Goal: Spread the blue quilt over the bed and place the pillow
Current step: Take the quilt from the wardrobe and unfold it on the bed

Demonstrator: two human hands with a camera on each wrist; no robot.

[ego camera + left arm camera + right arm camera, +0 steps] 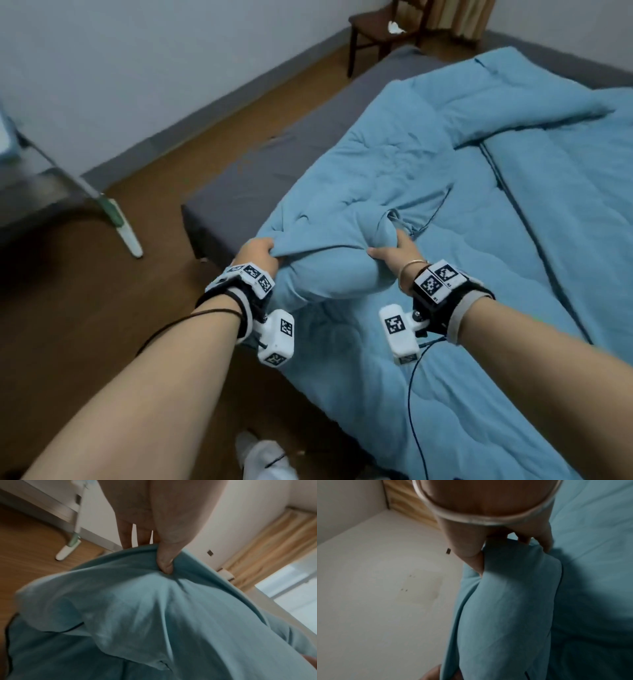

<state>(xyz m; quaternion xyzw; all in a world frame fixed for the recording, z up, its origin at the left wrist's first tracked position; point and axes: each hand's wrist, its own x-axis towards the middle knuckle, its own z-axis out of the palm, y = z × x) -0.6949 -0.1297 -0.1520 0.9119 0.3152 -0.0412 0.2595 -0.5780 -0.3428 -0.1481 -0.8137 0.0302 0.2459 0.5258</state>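
Both hands pinch a bunched fold of the light-blue padded cotton quilt, lifted off the bed. Left hand: thumb pressed into the cloth, fingers behind the fold, clear in the left wrist view. Right hand: thumb on the near face, fingers curled over the far side.

Quilt lies crumpled across centre and right of the head frame, a corner folded back at upper right. Dark grey mattress bare along the left of the bed. No pillow seen in any view.

Wooden chair at top centre; white-and-green mop leaning at left.

Risks, as judged: hands are close together on one lump, so a pull toward the bare side may drag a ridge rather than flatten the cloth. Thumb pinches on thick padding could slip. The folded-back corner may stay doubled unless freed.
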